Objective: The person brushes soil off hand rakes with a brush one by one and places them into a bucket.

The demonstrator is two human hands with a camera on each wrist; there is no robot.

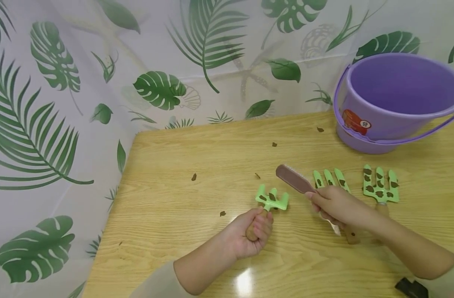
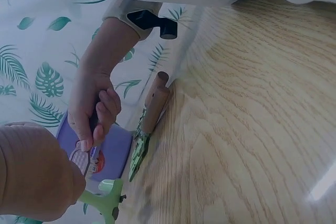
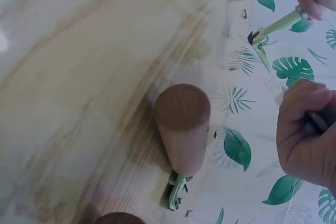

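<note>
Over the desk (image 1: 167,174), garden fork (image 1: 275,203) and brush (image 1: 293,179) are gripped by left hand (image 1: 253,234) and right hand (image 1: 337,205), scrubbing seemingly being readied, contact needed.

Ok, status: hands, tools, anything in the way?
Left hand grips small rake, right hand holds brush. Dark bits on rake's head. Nothing seen between brush and rake; two other rakes lie nearby.

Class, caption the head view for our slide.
Left grip holds a brown-specked green fork, right grip a brown brush; purple bucket at upper right.
</note>
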